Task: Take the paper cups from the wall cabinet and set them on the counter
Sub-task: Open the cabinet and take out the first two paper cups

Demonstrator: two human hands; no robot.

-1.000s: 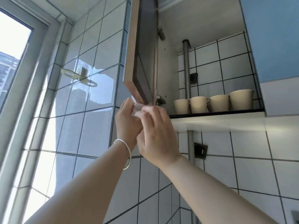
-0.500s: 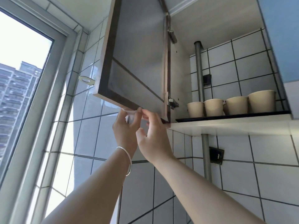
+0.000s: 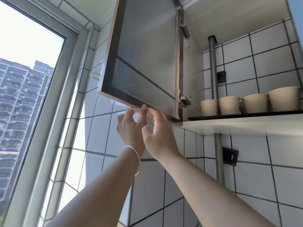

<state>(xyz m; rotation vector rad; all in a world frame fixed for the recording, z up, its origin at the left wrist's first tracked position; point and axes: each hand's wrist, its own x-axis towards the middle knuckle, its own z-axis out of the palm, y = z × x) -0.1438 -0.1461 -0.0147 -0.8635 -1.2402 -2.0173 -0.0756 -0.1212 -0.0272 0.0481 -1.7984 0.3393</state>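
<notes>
hands: our left hand [image 3: 131, 128] and right hand [image 3: 159, 135] pinch the door's [image 3: 147, 63] bottom edge
cups: paper cups [image 3: 249, 103] along the shelf's [image 3: 237, 124] front edge — right of both, right hand nearer

text: none legible | labels: none | numbers: none | signs: none

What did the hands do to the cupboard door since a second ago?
The dark-framed frosted cabinet door has swung further open toward the window, showing more of its inner face. The left hand and right hand still hold its bottom edge together, fingers pinching there. The four beige paper cups stayed in a row on the black shelf liner, untouched.
</notes>
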